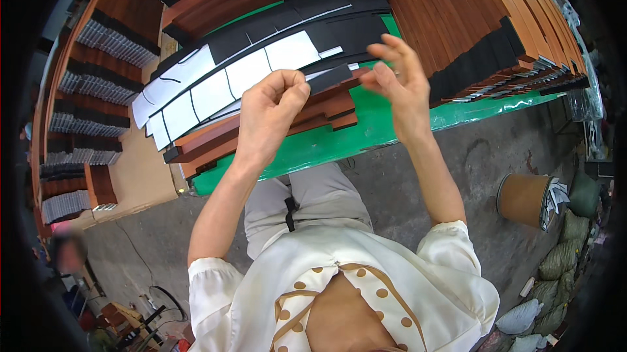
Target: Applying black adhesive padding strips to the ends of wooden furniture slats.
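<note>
Black strip [330,78] pinched between two hands: left [269,112], right [400,81] fingers spread.

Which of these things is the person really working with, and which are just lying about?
In use:
left hand, pinching a black strip
right hand, fingers spread by the strip's end
black and white backing sheets
brown wooden pieces on the green table

Lying about:
stacked brown boards
cardboard drum
sacks on the floor

head cam | worn on head, aimed steeply down | green table [392,123] seen close | edges bent by fisheye
</note>
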`<action>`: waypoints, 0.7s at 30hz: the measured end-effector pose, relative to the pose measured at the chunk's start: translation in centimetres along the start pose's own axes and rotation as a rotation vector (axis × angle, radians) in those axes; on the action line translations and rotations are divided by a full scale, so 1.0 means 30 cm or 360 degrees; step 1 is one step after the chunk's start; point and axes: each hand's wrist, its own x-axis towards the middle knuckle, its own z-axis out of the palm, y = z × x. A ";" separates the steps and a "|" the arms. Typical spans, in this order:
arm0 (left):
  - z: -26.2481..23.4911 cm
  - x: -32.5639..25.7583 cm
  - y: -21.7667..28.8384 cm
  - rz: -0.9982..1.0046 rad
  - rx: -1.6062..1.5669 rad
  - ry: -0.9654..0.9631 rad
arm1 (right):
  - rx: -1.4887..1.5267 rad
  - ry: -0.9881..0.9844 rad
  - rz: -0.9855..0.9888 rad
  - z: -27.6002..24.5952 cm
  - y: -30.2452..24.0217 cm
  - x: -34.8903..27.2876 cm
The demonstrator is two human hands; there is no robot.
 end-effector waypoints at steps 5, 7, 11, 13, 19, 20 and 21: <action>-0.006 -0.073 -0.049 -0.0113 0.0170 -0.0151 | -0.1634 -0.0498 -0.1586 0.000 -0.076 -0.048; 0.006 -0.093 -0.055 -0.0073 0.0221 -0.0177 | -0.1660 -0.0502 -0.1587 0.005 -0.049 -0.063; 0.003 -0.119 -0.081 -0.0216 0.0144 -0.0288 | -0.1695 -0.0641 -0.1535 -0.012 -0.023 -0.089; -0.013 -0.123 -0.120 -0.0253 0.0029 -0.0339 | -0.1444 -0.0797 -0.1181 -0.021 -0.006 -0.090; 0.017 -0.085 -0.119 0.0588 0.0815 -0.0049 | -0.1397 -0.0676 -0.1065 -0.124 -0.005 -0.005; 0.023 -0.066 -0.134 0.0629 0.0905 0.0042 | -0.1458 -0.0583 -0.1084 -0.134 -0.022 0.019; 0.030 -0.036 -0.131 0.0621 0.0907 0.0053 | -0.1451 -0.0597 -0.1083 -0.136 -0.028 0.046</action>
